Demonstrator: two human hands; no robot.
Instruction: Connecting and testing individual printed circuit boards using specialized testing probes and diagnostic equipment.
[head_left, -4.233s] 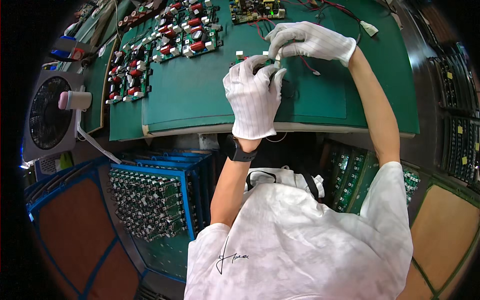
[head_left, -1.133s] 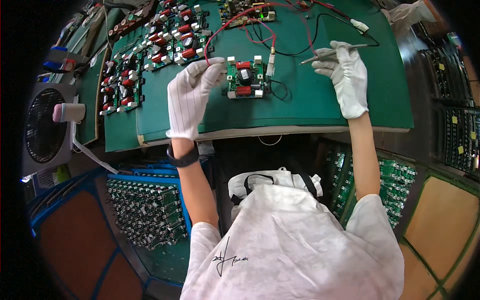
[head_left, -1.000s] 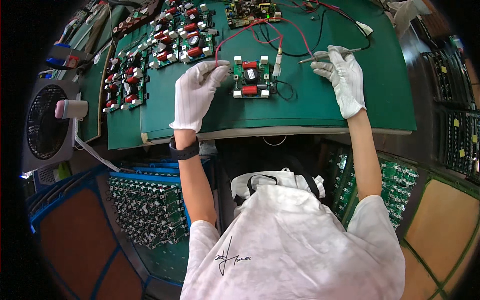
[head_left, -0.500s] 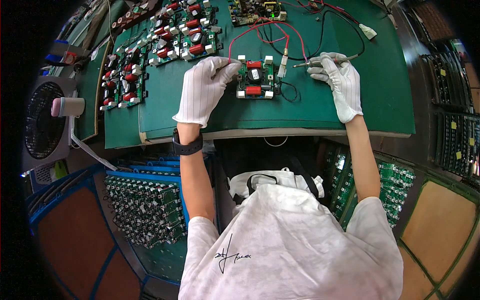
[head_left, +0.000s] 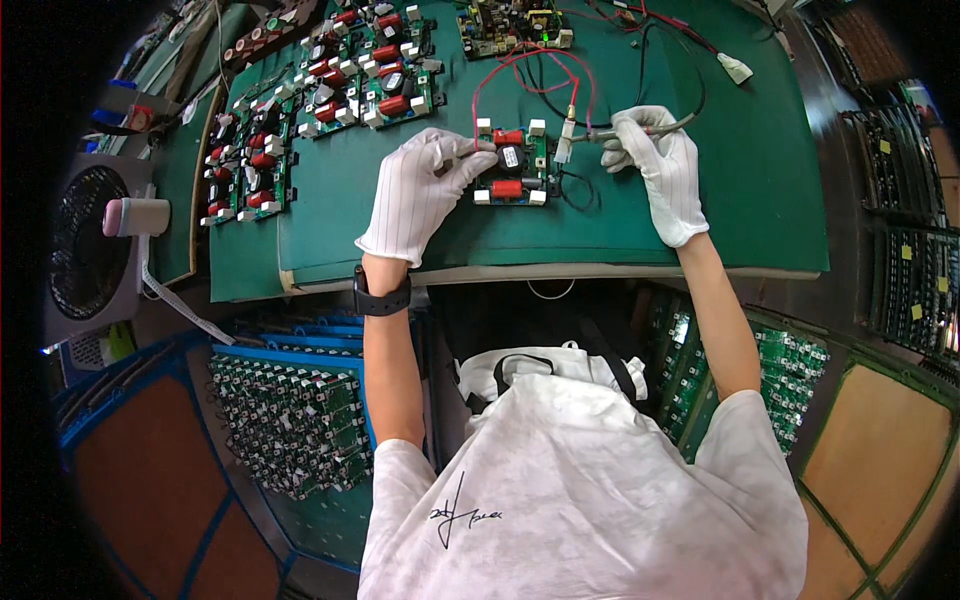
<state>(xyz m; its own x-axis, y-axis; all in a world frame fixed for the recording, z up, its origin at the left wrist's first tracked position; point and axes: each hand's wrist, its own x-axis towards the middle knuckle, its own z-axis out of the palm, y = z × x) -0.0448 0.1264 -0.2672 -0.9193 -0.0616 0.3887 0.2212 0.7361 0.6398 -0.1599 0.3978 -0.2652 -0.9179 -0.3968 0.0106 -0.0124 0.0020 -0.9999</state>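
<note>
A small green circuit board (head_left: 541, 172) lies on the green-topped bench, with two red capacitors, white blocks at its corners and a round black part in the middle. My gloved left hand (head_left: 425, 190) pinches the end of a red wire (head_left: 475, 112) at the board's left edge; the fingers hide the wire's tip. In my gloved right hand (head_left: 656, 170) is a pen-like probe (head_left: 622, 131) with a dark cable, pointing left. Its tip is by a white connector (head_left: 564, 144) at the board's right edge; I cannot tell whether they touch.
Several similar boards (head_left: 392, 80) stand in rows at the left. A powered board (head_left: 513, 28) with a green light sits at the back. Loose cables and a white plug (head_left: 735, 68) lie at the right. A fan (head_left: 90, 240) stands left of the bench; racks of boards (head_left: 290, 420) are below.
My left hand has shifted slightly right and down, bringing the red wire's end to the board. My right hand has moved left with the probe, closing in on the white connector.
</note>
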